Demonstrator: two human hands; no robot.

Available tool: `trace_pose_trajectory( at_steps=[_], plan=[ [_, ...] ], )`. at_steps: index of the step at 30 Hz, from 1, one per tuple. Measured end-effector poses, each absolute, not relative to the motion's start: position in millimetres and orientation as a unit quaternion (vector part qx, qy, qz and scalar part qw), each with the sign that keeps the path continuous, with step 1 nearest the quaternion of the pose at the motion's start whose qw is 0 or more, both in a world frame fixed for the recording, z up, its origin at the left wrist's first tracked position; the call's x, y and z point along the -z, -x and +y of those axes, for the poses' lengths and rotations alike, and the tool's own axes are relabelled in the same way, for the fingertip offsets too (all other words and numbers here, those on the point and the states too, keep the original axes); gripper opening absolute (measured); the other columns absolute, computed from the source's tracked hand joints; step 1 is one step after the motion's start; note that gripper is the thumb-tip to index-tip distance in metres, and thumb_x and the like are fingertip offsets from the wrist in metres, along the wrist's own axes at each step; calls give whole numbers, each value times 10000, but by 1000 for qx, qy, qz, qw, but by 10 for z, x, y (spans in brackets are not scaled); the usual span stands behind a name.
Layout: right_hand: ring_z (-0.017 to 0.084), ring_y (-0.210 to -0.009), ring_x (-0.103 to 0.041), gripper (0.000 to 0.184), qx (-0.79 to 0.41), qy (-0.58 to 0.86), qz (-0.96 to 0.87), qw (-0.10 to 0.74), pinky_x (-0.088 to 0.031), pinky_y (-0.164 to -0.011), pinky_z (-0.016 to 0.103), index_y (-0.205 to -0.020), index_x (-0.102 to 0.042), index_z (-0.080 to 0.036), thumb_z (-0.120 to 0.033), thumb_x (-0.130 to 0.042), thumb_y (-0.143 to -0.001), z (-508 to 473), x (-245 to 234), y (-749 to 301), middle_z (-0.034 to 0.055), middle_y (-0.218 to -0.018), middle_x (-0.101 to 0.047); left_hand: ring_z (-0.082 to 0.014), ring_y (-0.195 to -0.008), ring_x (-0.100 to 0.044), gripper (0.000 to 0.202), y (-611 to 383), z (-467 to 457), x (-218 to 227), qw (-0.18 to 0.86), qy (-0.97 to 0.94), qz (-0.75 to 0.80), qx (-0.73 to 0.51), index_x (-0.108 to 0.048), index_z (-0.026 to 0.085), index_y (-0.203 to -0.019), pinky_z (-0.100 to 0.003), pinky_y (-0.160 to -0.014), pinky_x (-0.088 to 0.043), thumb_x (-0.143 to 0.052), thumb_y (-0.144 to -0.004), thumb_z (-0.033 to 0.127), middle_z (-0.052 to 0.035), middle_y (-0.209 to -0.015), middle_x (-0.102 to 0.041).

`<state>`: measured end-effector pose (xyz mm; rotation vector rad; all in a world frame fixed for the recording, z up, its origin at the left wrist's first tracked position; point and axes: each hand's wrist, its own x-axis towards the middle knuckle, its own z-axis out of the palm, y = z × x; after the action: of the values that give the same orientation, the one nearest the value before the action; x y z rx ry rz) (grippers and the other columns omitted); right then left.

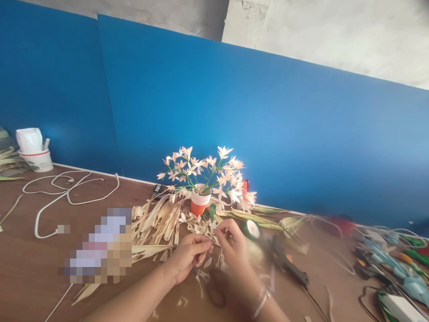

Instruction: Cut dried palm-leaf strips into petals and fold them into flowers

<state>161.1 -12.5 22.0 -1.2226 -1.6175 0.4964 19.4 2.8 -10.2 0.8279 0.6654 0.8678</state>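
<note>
My left hand (pixel 193 254) is closed in a pinch, thumb against forefinger, over the middle of the table. Close by on its right, my right hand (pixel 233 243) has its fingertips curled together. Whatever they pinch is too small to make out against the pale scraps behind. Beneath them lies a pair of scissors (pixel 216 286), partly hidden by my right wrist. Just beyond the hands stands an orange and white paper cup (pixel 200 203) with pale husk flowers (pixel 191 166) on green stems. Dried husk strips (pixel 161 219) are heaped to the left of it.
A roll of green tape (pixel 253 229) and a glue gun (pixel 288 264) lie right of my hands. White cables (pixel 69 190) and a white tub (pixel 36 160) are at left. Coloured bundles (pixel 398 264) crowd the right side. A blue panel (pixel 268 134) borders the table's back.
</note>
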Motion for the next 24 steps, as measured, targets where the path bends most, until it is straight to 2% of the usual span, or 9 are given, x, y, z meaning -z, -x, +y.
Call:
trace_pose_trajectory(
  at_steps=[9,18,24],
  plan=[
    [158,-692,-488,116,-183,491,-672,523,-387,-628,270,-694,-498,-207,-136,-515,-784,-123,-208,-1608,-4,-720,-526,-24,-368,-350,261,-179,28,103,765,-399,305,-403,-654,108,-702,-207,-397,-156,-732,-640,350,0,-585,-584],
    [169,-748,-487,112,-172,510,-683,494,-398,-670,290,-747,-503,-206,-98,-491,-773,-206,-295,-1581,12,-774,-506,-31,-378,-354,231,-192,34,117,755,-412,303,-412,-658,106,-667,-204,-391,-175,-728,-650,325,-6,-572,-584],
    [175,-748,-488,131,-170,507,-697,478,-398,-672,299,-690,-518,-201,-86,-491,-746,-221,-345,-1590,21,-772,-521,-34,-379,-348,234,-187,39,123,750,-418,305,-412,-667,105,-665,-203,-391,-184,-730,-648,330,5,-533,-559]
  ],
)
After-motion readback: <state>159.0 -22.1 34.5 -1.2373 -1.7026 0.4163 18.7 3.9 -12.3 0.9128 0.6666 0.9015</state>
